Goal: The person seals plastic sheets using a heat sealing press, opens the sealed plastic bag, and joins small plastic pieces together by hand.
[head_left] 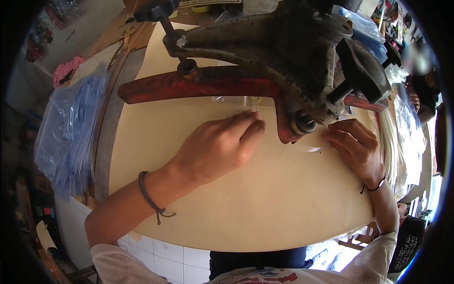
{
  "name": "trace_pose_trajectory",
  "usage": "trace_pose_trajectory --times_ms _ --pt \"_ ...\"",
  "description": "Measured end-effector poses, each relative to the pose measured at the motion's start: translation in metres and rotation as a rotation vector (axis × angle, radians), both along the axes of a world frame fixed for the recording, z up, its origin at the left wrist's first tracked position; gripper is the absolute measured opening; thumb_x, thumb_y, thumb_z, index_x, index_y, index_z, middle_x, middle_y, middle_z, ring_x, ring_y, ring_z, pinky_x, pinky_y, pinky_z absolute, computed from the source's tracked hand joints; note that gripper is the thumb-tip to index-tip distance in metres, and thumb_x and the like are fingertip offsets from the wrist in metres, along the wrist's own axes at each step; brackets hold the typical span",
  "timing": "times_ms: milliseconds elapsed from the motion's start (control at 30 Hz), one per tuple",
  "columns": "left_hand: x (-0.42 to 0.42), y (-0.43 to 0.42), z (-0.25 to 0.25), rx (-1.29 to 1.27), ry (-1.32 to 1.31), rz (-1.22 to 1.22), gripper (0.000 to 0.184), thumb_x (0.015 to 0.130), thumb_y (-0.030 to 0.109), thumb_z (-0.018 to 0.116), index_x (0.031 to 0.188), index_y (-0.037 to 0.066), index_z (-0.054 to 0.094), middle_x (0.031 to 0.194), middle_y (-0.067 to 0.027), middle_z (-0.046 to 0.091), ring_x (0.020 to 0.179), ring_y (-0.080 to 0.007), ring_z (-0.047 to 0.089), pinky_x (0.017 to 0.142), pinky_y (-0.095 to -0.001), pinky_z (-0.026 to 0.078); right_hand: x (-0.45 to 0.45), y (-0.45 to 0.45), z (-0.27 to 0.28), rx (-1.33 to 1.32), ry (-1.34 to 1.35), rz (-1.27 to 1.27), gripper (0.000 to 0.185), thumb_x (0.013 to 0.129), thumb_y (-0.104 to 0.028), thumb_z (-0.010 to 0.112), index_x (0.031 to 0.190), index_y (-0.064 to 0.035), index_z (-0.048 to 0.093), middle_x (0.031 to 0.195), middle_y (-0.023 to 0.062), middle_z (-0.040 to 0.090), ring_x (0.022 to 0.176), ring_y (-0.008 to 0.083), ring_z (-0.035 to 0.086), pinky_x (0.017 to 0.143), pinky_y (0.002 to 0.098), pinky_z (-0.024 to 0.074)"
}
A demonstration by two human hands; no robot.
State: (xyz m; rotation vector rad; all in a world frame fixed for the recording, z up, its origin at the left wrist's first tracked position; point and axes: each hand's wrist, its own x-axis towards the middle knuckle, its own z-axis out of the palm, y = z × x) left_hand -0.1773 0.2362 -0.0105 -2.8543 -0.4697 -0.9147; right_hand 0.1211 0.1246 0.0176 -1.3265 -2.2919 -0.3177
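My left hand [220, 146] is closed over the tan board [227, 208], its thumb and fingertips pinched at the end of a thin clear plastic piece [254, 103] in front of the red metal bar [203, 86]. To the right of the bar's downward arm, my right hand [354, 146] has its fingers curled together near the board. What its fingertips hold is too small to make out. A faint clear strip [306, 148] lies on the board between the hands.
A heavy grey metal machine arm [250, 40] with black knobs [362, 71] overhangs the board. Stacked clear plastic bags [71, 132] lie at the left, and more plastic sheets [406, 137] at the right. Pink material [67, 71] sits at the back left.
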Motion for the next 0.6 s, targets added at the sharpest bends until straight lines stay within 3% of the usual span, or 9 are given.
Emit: trace_pose_trajectory --times_ms 300,600 --pt "0.0024 0.0007 0.0005 -0.054 -0.009 0.008 0.028 0.077 -0.006 0.068 0.105 -0.002 0.071 0.109 -0.0114 0.072 0.099 -0.0243 0.073 0.080 -0.0316 0.064 -0.0027 -0.0008 -0.0007 0.024 -0.003 -0.031 0.021 0.074 0.003 0.080 0.093 -0.0021 0.074 0.090 0.0072 0.067 0.078 0.0228 0.068 0.065 0.0353 0.0565" --pt "0.0027 0.0009 0.0031 -0.088 0.004 0.012 0.024 0.078 -0.006 0.068 0.101 -0.002 0.071 0.106 -0.0116 0.072 0.094 -0.0249 0.073 0.076 -0.0322 0.064 0.0015 -0.0007 -0.0030 0.026 0.002 -0.096 0.025 0.075 0.001 0.079 0.100 -0.0015 0.074 0.097 0.0098 0.071 0.083 0.0260 0.070 0.069 0.0358 0.0587"
